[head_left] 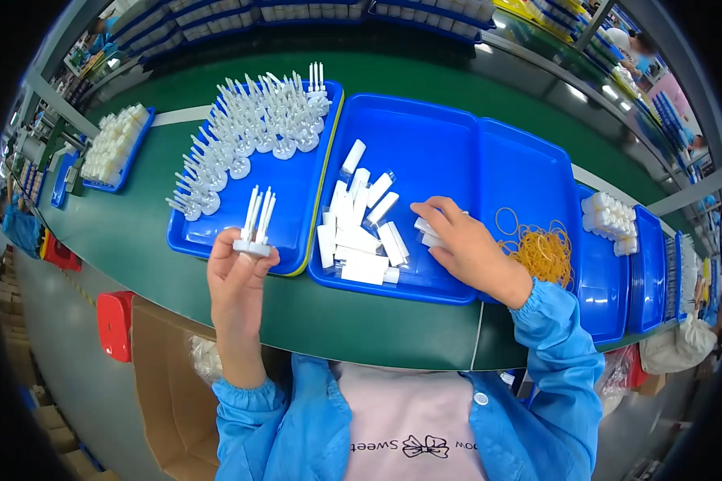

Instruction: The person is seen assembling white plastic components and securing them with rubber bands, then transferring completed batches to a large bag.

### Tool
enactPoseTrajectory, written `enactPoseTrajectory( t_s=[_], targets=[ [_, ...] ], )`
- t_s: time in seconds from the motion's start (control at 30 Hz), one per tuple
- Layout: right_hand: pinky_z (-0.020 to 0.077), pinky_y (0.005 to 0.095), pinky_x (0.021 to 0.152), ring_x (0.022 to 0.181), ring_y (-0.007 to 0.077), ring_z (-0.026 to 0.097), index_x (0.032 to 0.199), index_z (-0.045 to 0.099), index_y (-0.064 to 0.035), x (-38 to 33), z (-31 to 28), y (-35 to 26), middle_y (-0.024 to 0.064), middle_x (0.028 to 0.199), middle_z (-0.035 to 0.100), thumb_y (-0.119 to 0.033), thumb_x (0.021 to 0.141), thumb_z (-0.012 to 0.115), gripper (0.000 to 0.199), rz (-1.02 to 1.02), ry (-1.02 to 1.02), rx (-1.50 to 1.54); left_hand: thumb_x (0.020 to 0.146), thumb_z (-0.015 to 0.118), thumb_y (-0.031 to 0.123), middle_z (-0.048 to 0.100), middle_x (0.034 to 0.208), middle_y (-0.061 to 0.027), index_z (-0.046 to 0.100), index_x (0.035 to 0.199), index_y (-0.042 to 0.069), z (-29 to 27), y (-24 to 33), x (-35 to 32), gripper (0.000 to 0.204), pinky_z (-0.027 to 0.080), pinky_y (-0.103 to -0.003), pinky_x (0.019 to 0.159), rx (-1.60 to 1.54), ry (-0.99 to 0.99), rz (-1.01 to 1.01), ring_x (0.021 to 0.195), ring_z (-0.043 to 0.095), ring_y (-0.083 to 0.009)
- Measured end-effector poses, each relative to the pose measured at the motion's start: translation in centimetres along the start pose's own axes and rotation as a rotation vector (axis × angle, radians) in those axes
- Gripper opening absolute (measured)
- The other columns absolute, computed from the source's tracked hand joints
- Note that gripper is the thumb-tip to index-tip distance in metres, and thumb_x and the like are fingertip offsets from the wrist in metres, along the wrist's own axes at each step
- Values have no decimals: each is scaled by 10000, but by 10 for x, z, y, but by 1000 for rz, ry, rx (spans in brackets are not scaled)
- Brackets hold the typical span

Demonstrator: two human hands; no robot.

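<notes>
Between the fingertips of my left hand is a white plastic piece with upright prongs on a round base, held prongs up in front of the left tray. My right hand reaches over the middle blue tray, its fingers closed around small white rectangular pieces; how many is partly hidden. A loose heap of similar white pieces in clear wrapping lies in that tray, left of the hand. Many more pronged pieces stand in rows in the left blue tray.
Yellow rubber bands lie in the blue tray on the right. Beyond it, another tray holds white parts. A tray of white parts sits far left. Below the green table are a cardboard box and red stool.
</notes>
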State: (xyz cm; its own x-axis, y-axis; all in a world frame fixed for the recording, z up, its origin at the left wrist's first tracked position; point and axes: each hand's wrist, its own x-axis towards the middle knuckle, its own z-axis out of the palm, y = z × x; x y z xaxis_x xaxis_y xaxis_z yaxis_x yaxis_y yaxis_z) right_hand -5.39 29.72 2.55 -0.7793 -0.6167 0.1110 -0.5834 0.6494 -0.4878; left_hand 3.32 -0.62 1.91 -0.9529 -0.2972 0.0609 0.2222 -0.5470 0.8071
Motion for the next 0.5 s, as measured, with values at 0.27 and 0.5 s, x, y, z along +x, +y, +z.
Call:
enactPoseTrajectory(
  t_s=[0.27, 0.5],
  targets=[
    [477, 403, 800, 909, 276, 587, 1088, 557, -7, -4, 11, 8, 123, 965, 570, -44, 774, 535, 317, -292, 182, -485, 864, 664, 100, 638, 945, -131, 498, 1062, 38, 21, -16, -10, 266, 566, -322, 744, 57, -57, -171, 879, 673, -243],
    [469, 359, 733, 858, 265, 566, 1067, 569, -32, -10, 9, 1, 87, 969, 535, -68, 756, 570, 312, -191, 11, -342, 892, 627, 100, 601, 1016, -114, 482, 1063, 42, 25, -22, -18, 231, 583, -326, 744, 61, -181, -218, 897, 668, -253]
  ],
)
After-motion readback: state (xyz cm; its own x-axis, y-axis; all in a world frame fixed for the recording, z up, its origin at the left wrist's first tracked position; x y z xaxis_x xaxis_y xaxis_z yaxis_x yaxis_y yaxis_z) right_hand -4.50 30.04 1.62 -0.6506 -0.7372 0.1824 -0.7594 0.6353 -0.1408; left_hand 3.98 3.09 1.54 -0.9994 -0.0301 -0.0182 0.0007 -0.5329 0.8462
